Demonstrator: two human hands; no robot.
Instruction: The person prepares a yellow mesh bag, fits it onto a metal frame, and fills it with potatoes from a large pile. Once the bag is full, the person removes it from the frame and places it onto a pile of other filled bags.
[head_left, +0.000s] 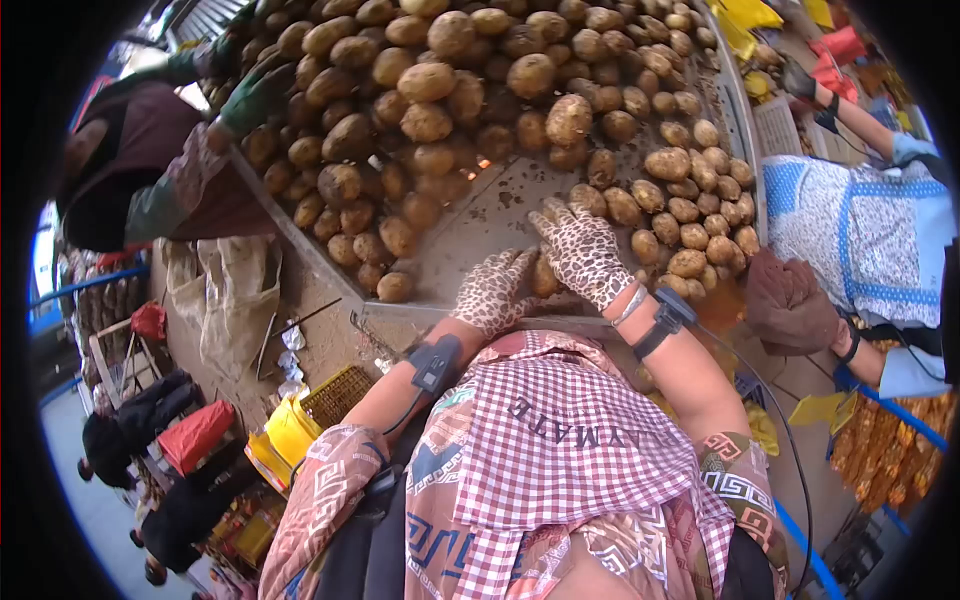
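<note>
A large heap of dirt-covered potatoes [426,82] fills the far part of a metal tray [470,232]. My left hand [492,290], in a leopard-print glove, rests at the tray's near edge with its fingers apart. To its right my right hand [582,250], gloved the same way, reaches over the tray floor with fingers spread, beside a group of smaller potatoes [692,235]. One potato [545,277] lies between the two hands, close to both. I see nothing gripped in either hand.
At the left, a person in a dark top [150,150] reaches into the heap with green sleeves. At the right stands a person in a blue patterned apron [850,230]. A yellow crate [338,395] and a pale sack [225,300] are on the ground at left.
</note>
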